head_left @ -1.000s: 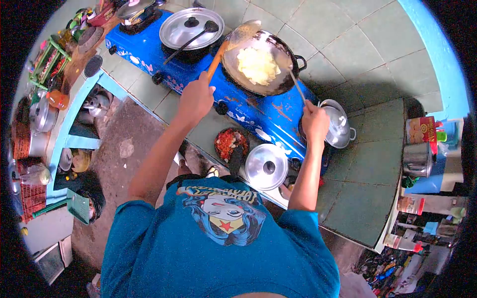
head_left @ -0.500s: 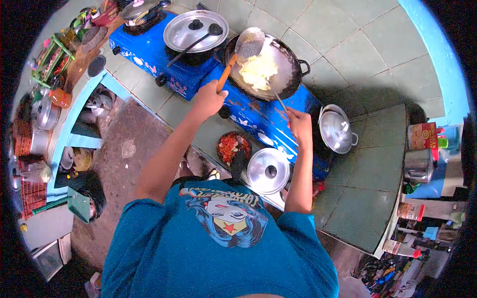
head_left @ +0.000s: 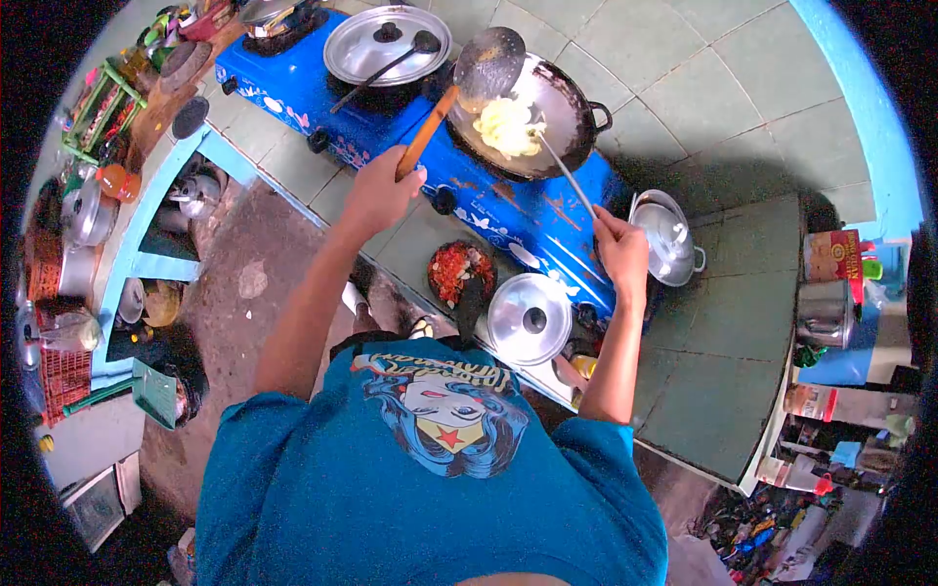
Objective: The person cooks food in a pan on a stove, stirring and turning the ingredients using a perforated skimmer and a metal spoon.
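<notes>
My left hand (head_left: 383, 191) is closed around the wooden handle of a perforated skimmer (head_left: 491, 64), whose round head is over the left rim of the wok (head_left: 569, 117). Inside the wok lies a heap of pale yellow food pieces (head_left: 508, 127), partly beneath the skimmer. In my right hand (head_left: 619, 252) is a long thin metal utensil (head_left: 569, 174); its tip reaches the right side of the heap, and I cannot make out the shape of its end. The wok sits on a blue gas stove (head_left: 528, 230).
Left of the wok, a lidded pot (head_left: 362, 73) carries a black ladle (head_left: 426, 42). Nearer me are a dark mortar with red chopped mixture (head_left: 451, 269) and a silver lid (head_left: 513, 342). A metal pot (head_left: 664, 239) stands right of the stove.
The skimmer has turned so its dark side now shows, and my left hand has moved slightly left. My right hand has shifted right and toward me, with more of the metal utensil visible.
</notes>
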`<move>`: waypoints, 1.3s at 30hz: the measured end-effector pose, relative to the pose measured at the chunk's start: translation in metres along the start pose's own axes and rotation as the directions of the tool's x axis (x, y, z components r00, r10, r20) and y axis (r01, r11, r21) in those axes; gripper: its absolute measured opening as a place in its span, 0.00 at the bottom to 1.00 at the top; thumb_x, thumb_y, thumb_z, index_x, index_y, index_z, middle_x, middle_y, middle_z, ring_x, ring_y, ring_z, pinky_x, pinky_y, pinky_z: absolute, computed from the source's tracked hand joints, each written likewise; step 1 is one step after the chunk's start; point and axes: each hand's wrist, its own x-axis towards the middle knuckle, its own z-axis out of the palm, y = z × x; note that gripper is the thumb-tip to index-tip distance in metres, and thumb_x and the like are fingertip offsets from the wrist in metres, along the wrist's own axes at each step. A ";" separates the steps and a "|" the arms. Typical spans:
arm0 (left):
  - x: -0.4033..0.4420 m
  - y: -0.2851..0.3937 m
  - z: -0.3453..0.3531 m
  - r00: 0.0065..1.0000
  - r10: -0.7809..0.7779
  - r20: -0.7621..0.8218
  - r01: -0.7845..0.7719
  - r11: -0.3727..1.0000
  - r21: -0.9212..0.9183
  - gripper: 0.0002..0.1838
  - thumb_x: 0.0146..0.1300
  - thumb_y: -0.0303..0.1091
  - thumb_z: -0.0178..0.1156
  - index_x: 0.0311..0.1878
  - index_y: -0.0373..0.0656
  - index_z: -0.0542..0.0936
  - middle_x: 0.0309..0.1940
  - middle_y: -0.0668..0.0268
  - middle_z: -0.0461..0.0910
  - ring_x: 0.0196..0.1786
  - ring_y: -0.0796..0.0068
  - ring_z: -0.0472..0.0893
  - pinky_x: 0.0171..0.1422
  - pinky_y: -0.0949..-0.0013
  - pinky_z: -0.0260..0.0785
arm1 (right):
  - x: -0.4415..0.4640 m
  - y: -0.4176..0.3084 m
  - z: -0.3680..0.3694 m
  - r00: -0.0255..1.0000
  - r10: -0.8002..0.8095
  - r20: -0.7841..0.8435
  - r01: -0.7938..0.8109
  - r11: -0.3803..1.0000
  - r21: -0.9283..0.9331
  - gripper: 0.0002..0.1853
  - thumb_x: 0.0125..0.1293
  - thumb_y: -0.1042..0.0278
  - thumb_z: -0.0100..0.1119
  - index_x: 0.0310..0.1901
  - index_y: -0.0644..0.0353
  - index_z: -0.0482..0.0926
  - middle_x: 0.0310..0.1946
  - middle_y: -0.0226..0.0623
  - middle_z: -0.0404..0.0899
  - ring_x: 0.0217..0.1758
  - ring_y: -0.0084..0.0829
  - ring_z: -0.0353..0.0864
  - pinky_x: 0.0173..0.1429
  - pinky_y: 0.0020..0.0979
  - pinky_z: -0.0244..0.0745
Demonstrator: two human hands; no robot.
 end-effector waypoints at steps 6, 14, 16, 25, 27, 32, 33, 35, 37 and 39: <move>-0.010 -0.007 -0.004 1.000 0.007 0.010 -0.007 1.000 0.003 0.11 0.57 0.35 0.58 0.34 0.38 0.72 0.21 0.64 0.73 0.25 0.72 0.72 0.32 0.66 0.64 | -0.020 -0.020 -0.023 0.987 -0.142 -0.074 0.136 0.988 -0.076 0.13 0.58 0.64 0.58 0.45 0.48 0.82 0.25 0.44 0.80 0.28 0.37 0.82 0.35 0.35 0.74; -0.026 0.008 -0.012 1.000 -0.031 0.000 0.031 0.998 0.051 0.14 0.58 0.35 0.59 0.43 0.37 0.72 0.23 0.61 0.75 0.27 0.72 0.75 0.34 0.65 0.66 | -0.045 -0.039 -0.054 0.971 -0.228 -0.070 0.197 0.933 -0.300 0.13 0.56 0.63 0.60 0.44 0.41 0.82 0.27 0.45 0.80 0.30 0.44 0.81 0.37 0.39 0.75; -0.026 0.007 -0.012 0.999 -0.037 0.000 0.037 0.997 0.066 0.15 0.58 0.35 0.59 0.44 0.37 0.72 0.24 0.60 0.75 0.28 0.68 0.76 0.34 0.64 0.66 | -0.047 -0.041 -0.050 0.971 -0.236 -0.044 0.205 0.910 -0.360 0.13 0.56 0.63 0.58 0.44 0.38 0.82 0.26 0.45 0.80 0.30 0.44 0.81 0.36 0.40 0.75; -0.024 -0.002 -0.007 0.998 0.003 -0.063 0.007 0.988 0.152 0.18 0.57 0.37 0.60 0.47 0.39 0.71 0.32 0.50 0.77 0.36 0.49 0.77 0.39 0.57 0.67 | -0.014 -0.037 0.004 0.976 -0.145 -0.165 0.073 0.922 -0.379 0.13 0.57 0.63 0.58 0.45 0.38 0.82 0.30 0.46 0.80 0.33 0.47 0.80 0.38 0.43 0.74; -0.026 0.000 -0.005 0.996 0.014 -0.084 0.001 0.984 0.179 0.18 0.57 0.36 0.59 0.48 0.39 0.71 0.32 0.50 0.77 0.36 0.49 0.77 0.39 0.58 0.67 | -0.014 -0.040 0.009 0.968 -0.171 -0.183 0.113 0.950 -0.291 0.13 0.58 0.63 0.57 0.46 0.40 0.81 0.31 0.47 0.80 0.34 0.47 0.80 0.40 0.42 0.74; -0.023 0.006 -0.003 0.995 -0.012 -0.099 0.024 0.992 0.124 0.17 0.57 0.36 0.59 0.47 0.38 0.71 0.30 0.50 0.76 0.34 0.49 0.77 0.39 0.57 0.66 | -0.002 -0.034 0.042 0.972 -0.166 -0.166 0.100 0.933 -0.344 0.13 0.57 0.60 0.58 0.45 0.38 0.81 0.28 0.47 0.80 0.32 0.47 0.80 0.38 0.42 0.75; -0.023 0.006 -0.002 0.995 -0.012 -0.103 0.025 0.992 0.123 0.17 0.57 0.36 0.59 0.47 0.38 0.71 0.30 0.50 0.76 0.34 0.49 0.77 0.39 0.57 0.66 | 0.000 -0.031 0.043 0.975 -0.125 -0.181 0.055 0.935 -0.350 0.13 0.57 0.62 0.56 0.44 0.38 0.82 0.27 0.46 0.80 0.31 0.47 0.81 0.37 0.43 0.75; -0.025 0.007 0.002 0.985 0.056 -0.162 -0.035 0.991 0.128 0.17 0.57 0.36 0.59 0.46 0.37 0.70 0.29 0.50 0.76 0.33 0.50 0.76 0.38 0.57 0.66 | 0.000 -0.025 0.045 0.975 -0.097 -0.201 0.022 0.937 -0.349 0.13 0.57 0.62 0.54 0.44 0.36 0.82 0.29 0.43 0.81 0.31 0.46 0.81 0.36 0.44 0.76; -0.025 0.010 0.007 0.991 0.046 -0.128 -0.037 0.997 0.070 0.17 0.57 0.35 0.59 0.47 0.37 0.70 0.29 0.50 0.76 0.33 0.50 0.77 0.38 0.57 0.66 | -0.001 -0.030 0.045 0.968 -0.116 -0.221 0.025 0.926 -0.377 0.14 0.57 0.62 0.54 0.44 0.34 0.81 0.29 0.42 0.81 0.30 0.45 0.81 0.35 0.44 0.76; -0.026 0.011 0.013 0.995 0.034 -0.092 -0.033 0.999 0.014 0.17 0.57 0.35 0.59 0.47 0.37 0.70 0.29 0.50 0.76 0.33 0.50 0.77 0.38 0.57 0.66 | -0.003 -0.032 0.045 0.963 -0.132 -0.236 0.026 0.914 -0.405 0.14 0.58 0.62 0.54 0.45 0.32 0.81 0.29 0.41 0.81 0.29 0.44 0.81 0.33 0.43 0.76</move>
